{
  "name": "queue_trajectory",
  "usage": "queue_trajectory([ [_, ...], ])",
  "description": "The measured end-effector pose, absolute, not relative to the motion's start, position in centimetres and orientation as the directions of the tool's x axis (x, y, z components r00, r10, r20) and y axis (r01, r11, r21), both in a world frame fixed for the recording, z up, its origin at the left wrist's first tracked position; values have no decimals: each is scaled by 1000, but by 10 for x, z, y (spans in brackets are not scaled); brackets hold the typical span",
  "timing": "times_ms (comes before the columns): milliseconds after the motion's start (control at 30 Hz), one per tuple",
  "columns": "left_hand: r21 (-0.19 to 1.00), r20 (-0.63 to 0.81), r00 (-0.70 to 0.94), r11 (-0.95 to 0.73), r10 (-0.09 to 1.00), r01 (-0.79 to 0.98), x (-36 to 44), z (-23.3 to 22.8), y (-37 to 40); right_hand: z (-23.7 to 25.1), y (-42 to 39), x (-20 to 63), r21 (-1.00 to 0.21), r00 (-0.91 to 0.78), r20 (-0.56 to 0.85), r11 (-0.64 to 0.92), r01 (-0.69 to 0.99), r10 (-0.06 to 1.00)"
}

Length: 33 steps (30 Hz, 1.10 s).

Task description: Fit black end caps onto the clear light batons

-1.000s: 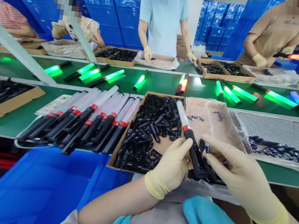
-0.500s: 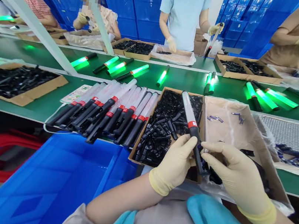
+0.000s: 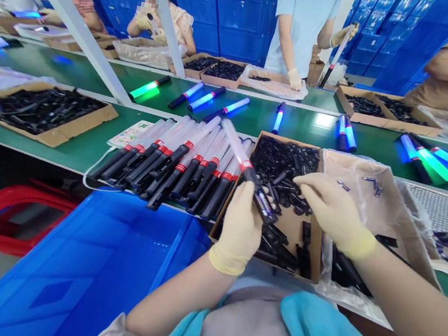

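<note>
My left hand (image 3: 240, 229), in a pale yellow glove, is closed around the black handle of a light baton (image 3: 245, 165). The baton tilts up to the left, its clear tube and red ring beyond my fingers. In the handle's open compartment, batteries (image 3: 261, 203) show. My gloved right hand (image 3: 333, 209) reaches over a cardboard box (image 3: 295, 226) of small black plastic parts (image 3: 284, 160). Its thumb and fingertips are drawn together at the pile; what they hold, if anything, is hidden.
Several batons (image 3: 173, 166) lie piled left of the box. A plastic-lined carton (image 3: 359, 166) with a few batteries stands right. Below left is a blue bin (image 3: 118, 253). Lit batons (image 3: 204, 98) lie on the green belt (image 3: 252, 116); co-workers are beyond.
My left hand has carried the baton leftward. My right hand has left the baton's handle and moved to the parts box. Most lit batons turned from green to blue, and the view shifted.
</note>
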State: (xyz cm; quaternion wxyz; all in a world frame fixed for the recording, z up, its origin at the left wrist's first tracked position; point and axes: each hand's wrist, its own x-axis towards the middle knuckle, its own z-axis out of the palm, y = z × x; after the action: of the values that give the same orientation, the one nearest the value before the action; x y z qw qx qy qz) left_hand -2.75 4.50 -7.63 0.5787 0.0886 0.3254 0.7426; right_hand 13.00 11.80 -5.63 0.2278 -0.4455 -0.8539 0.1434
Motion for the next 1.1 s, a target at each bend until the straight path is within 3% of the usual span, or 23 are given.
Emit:
queue_trajectory([
  [67,536,-298,-414,-208,860,-818,-40,-69,48,-63,146,102,-409,-474,27,442,798,880],
  [133,524,-329,-449,-236,830,-819,-47,-65,47,-75,164,74,-375,-471,-89,409,832,878],
  [267,537,-344,-434,-205,833,-818,-47,-69,39,-93,174,48,-403,-424,-129,343,848,896],
  [433,573,-307,-344,-116,887,-811,-37,-79,35,-70,166,82,-582,-394,-154,239,777,906],
  [567,629,-243,-186,9,952,-777,-23,-78,34,-48,123,127,-857,-451,-37,203,473,892],
  [667,632,-211,-49,98,976,-769,-8,-77,33,-44,84,146,-960,-467,59,178,216,883],
  [967,633,-177,54,155,983,-759,16,-80,32,-47,54,162,-894,-466,40,240,379,884],
  [1100,642,-173,39,142,984,-753,21,-75,29,-51,50,164,-763,-440,237,446,468,866],
])
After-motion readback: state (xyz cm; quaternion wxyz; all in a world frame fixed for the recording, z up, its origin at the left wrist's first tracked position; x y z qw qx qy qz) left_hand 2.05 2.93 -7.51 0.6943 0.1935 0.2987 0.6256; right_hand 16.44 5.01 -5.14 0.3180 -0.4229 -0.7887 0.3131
